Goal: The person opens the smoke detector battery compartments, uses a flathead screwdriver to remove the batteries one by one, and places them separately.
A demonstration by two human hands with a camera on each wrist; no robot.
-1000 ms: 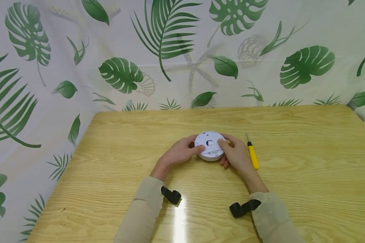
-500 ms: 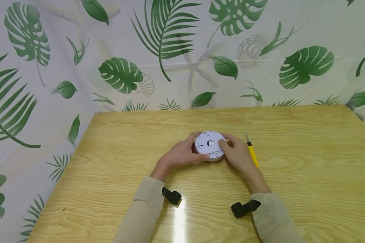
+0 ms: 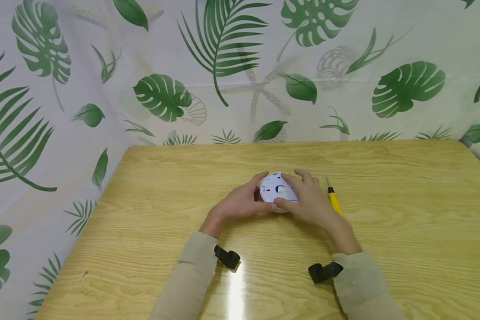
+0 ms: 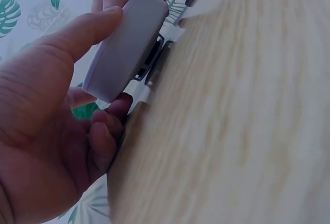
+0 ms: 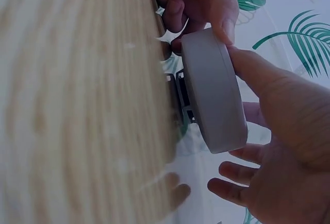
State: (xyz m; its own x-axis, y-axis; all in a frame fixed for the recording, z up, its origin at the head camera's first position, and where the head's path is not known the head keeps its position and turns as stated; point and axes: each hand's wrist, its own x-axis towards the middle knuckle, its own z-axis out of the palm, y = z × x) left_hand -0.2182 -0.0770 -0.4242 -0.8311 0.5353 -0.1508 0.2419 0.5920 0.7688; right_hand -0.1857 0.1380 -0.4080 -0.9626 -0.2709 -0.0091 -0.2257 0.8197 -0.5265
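Note:
A round white device (image 3: 269, 186), like a smoke detector, shows its flat back with a central hole, slots and a straight plate edge. It is held just above the table. My left hand (image 3: 238, 200) grips it from the left, thumb along the near rim (image 4: 124, 44) and fingers curled beneath. My right hand (image 3: 316, 202) lies over its right side, thumb and index finger touching the flat face. In the right wrist view the other fingers of that hand extend loosely beside the side wall (image 5: 214, 90). A dark, slotted part on the underside faces the tabletop.
A yellow-handled screwdriver (image 3: 334, 202) lies right of the right hand, shaft pointing away, its handle end hidden behind the hand. The wood-grain table (image 3: 164, 186) reaches back to a leaf-printed curtain (image 3: 232, 115). Dark wrist cameras are strapped to both sleeves.
My left thumb has slid from the device's face to its near rim. The right hand has come off the right edge and moved over the face, fingers spread. The device barely shifted.

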